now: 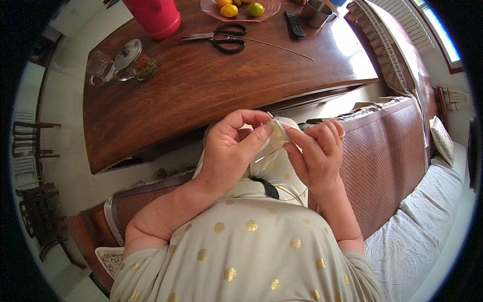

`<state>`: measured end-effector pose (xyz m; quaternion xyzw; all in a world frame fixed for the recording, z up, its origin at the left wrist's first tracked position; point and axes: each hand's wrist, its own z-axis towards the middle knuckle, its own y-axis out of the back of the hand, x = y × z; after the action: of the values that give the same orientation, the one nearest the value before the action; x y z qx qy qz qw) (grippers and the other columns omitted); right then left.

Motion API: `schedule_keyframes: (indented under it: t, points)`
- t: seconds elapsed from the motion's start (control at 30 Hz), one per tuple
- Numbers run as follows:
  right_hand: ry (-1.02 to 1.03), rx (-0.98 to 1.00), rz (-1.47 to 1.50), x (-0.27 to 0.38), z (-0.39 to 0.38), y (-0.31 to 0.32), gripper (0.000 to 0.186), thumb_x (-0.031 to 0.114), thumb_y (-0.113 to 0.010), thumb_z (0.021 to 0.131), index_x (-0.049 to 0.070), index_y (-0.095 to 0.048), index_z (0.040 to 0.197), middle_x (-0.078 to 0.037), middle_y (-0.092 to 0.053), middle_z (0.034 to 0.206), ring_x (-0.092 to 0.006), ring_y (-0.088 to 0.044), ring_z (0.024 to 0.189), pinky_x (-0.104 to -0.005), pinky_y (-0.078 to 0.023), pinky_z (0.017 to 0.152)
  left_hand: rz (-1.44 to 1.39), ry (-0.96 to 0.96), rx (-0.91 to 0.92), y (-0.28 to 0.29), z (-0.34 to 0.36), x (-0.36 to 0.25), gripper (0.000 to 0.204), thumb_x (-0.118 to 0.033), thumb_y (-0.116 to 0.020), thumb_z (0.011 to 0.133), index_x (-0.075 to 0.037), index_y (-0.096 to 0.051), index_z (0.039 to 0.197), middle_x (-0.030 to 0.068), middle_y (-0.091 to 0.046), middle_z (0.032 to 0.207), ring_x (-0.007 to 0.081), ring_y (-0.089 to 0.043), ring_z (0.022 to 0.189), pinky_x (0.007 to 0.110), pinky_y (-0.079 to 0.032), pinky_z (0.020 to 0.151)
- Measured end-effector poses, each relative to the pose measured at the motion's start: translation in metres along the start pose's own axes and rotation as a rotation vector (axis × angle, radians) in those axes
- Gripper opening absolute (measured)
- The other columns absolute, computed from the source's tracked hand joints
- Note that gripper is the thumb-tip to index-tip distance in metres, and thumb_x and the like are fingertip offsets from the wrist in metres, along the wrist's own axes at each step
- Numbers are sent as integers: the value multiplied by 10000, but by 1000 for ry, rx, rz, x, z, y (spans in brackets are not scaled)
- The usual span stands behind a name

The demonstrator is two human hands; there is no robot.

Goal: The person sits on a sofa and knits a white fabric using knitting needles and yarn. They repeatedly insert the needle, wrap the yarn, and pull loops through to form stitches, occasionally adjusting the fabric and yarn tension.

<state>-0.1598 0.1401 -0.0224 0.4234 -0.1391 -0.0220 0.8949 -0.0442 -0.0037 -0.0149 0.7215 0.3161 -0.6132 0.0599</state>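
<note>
Over my lap, my left hand (229, 148) pinches a small piece of cream knitting (277, 132) near the tip of a thin needle, thumb and index finger at its upper edge. My right hand (317, 151) grips the knitting's right side and a needle, with its index finger on the stitches and the other fingers curled. A thin cord (307, 190) loops down from the work onto my dotted cream trousers. On the table ahead lie black-handled scissors (227, 46) and a long, thin metal needle (282, 49).
The wooden table (126, 116) bears a red jug (156, 20), a fruit dish (211, 9), glass pots (128, 60), a remote (294, 23) and a steel mug (314, 15). I sit on a mat-covered seat (372, 166) with cushions (441, 138). Chairs (35, 146) stand left.
</note>
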Motion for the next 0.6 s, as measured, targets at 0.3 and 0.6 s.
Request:
schedule_keyframes:
  t: [0.3, 0.6]
  points:
    - [-61, 104, 429, -18, -4, 10, 289, 71, -630, 768, 94, -664, 1054, -39, -518, 773, -213, -498, 702, -339, -391, 663, -16, 114, 168, 5, 5, -9, 159, -136, -634, 868, -65, -635, 1010, -84, -540, 707, -7, -365, 561, 158, -268, 483]
    - [-262, 57, 337, -1, -4, 8, 150, 72, -665, 773, 61, -629, 918, -65, -548, 766, -242, -512, 692, -346, -404, 665, -196, 307, 270, 5, 5, -8, 185, -123, -646, 856, -64, -644, 1031, -81, -568, 722, -6, -368, 536, 156, -270, 468]
